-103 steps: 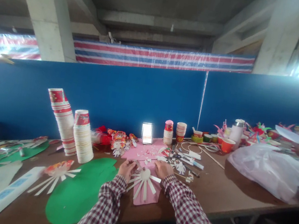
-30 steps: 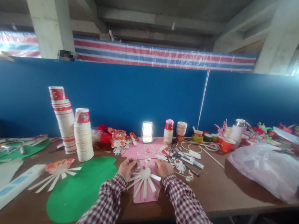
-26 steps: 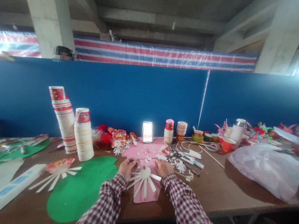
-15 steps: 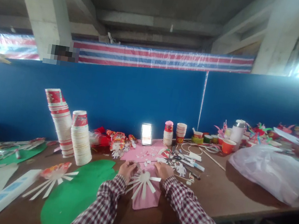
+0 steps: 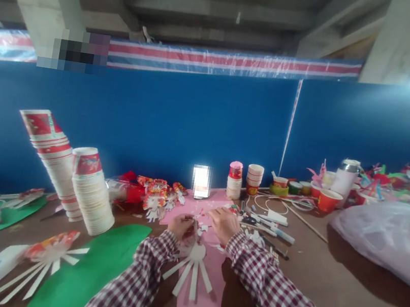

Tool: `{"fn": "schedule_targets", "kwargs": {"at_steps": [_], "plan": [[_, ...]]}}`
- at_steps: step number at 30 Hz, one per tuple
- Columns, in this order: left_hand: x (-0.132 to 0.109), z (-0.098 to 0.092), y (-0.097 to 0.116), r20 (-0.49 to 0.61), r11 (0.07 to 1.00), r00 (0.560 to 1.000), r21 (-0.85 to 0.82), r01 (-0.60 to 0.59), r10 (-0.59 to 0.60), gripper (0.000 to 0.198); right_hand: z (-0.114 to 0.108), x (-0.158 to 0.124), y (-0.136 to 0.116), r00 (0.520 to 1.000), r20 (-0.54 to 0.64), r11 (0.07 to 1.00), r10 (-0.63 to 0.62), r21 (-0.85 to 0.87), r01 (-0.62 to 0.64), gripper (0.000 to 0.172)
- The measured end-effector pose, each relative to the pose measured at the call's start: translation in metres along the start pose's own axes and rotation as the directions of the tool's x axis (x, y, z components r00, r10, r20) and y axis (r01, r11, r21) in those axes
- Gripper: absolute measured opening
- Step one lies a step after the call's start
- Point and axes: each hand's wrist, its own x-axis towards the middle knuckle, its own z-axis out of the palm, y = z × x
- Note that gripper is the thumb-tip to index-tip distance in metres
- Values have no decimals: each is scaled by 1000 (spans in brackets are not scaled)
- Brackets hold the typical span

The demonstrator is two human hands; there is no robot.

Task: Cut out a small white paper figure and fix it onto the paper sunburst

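A white paper piece [image 5: 196, 255] with a round centre and long strips fanning toward me lies over a pink sheet [image 5: 206, 297]. At its upper left, my left hand [image 5: 181, 227] is closed, fingertips pinching a small pale piece at the top of the fan. My right hand [image 5: 224, 224] rests palm down just beyond the fan, fingers extended over the pink sheet with small white scraps. Whether anything lies under its fingers is hidden.
Cup stacks [image 5: 93, 193] lean at the left beside a green sheet [image 5: 95, 270] and another strip fan [image 5: 55, 249]. Paper figures [image 5: 155, 200] stand behind my left hand. Pens [image 5: 271, 227] lie right, with a plastic bag [image 5: 384, 242] beyond. A blue partition [image 5: 156, 115] stands behind.
The view has tilted down and come closer. My right hand has moved forward and left over the scraps. The fan's strips now point more toward me.
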Motion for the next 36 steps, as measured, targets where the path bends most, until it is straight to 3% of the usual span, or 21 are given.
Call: {"fn": "schedule_targets", "kwargs": {"at_steps": [5,12,23,36], "plan": [[-2,1,2,27,993,998,-96,63,-60,31,7,2,-3,999,-8,998,-45,33,45,24],[-1,5,-5,45,984,999,-174,25,-18,34,22,0,-3,994,-32,990,-101,96,104,26],[1,-2,-19,100,990,995,-142,24,-10,31,29,-1,1,982,-8,973,-189,133,188,26],[-9,-6,-2,140,996,989,-76,52,-41,33,26,2,0,980,47,966,-193,187,181,26]]}}
